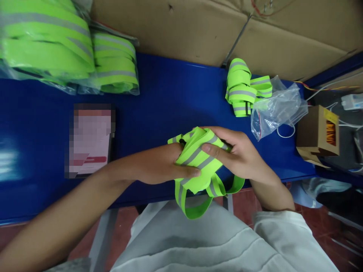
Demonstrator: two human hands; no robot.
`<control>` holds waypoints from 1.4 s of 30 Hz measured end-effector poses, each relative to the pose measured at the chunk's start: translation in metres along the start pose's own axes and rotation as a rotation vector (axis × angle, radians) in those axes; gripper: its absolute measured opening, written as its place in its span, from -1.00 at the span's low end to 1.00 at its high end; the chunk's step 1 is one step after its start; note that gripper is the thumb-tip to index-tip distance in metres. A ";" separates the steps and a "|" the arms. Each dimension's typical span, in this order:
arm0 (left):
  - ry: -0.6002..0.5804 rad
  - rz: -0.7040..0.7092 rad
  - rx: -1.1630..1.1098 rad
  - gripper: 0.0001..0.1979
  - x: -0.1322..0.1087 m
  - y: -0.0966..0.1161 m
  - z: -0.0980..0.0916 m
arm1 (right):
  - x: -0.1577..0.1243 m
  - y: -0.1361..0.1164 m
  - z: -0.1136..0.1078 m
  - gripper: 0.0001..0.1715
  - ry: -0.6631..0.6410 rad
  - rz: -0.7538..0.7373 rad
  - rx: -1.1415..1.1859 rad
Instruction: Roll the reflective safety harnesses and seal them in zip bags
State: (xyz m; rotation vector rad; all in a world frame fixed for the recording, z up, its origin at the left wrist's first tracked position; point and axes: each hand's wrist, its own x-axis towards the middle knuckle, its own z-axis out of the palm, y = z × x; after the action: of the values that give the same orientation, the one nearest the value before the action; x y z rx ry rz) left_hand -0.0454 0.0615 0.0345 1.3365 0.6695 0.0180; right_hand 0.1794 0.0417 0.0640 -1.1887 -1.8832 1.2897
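Observation:
Between both hands I hold a bundle of neon-yellow reflective strap [198, 160] with grey stripes, folded over itself in layers. My left hand [172, 166] grips its left side, thumb across the front and the other fingers hidden behind. The right side is pinched by my right hand [231, 151], with the thumb on top and fingers behind. Loose loops of the strap hang below toward my lap, past the table's front edge. A small black piece shows near my left wrist. Beyond my right hand lies a rolled reflective strap [241, 88] of the same kind.
Bagged straps [48, 45] and a smaller bagged bundle [115, 62] stand at the back left. A blurred-out phone-like device [90, 141] lies on the blue table [170, 90]. At right are a clear plastic bag [279, 109], an open cardboard box [316, 130] and cables.

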 end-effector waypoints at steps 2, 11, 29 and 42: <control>0.092 -0.005 -0.026 -0.63 0.003 -0.001 0.002 | -0.002 0.001 0.004 -0.63 0.095 -0.018 -0.064; 0.043 0.087 -0.308 -0.68 0.013 -0.009 0.015 | -0.001 0.002 -0.001 -0.62 0.129 0.053 -0.021; 0.044 0.083 -0.403 -0.62 0.011 -0.006 0.029 | 0.007 0.006 -0.014 -0.51 0.089 0.276 0.278; -0.194 0.143 -0.632 -0.86 0.000 0.004 0.027 | 0.012 0.007 -0.007 -0.55 -0.024 0.427 0.566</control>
State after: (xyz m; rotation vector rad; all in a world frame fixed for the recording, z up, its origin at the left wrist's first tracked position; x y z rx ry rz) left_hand -0.0316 0.0388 0.0403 0.7594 0.3548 0.1976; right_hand 0.1826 0.0565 0.0603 -1.2876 -1.1711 1.9055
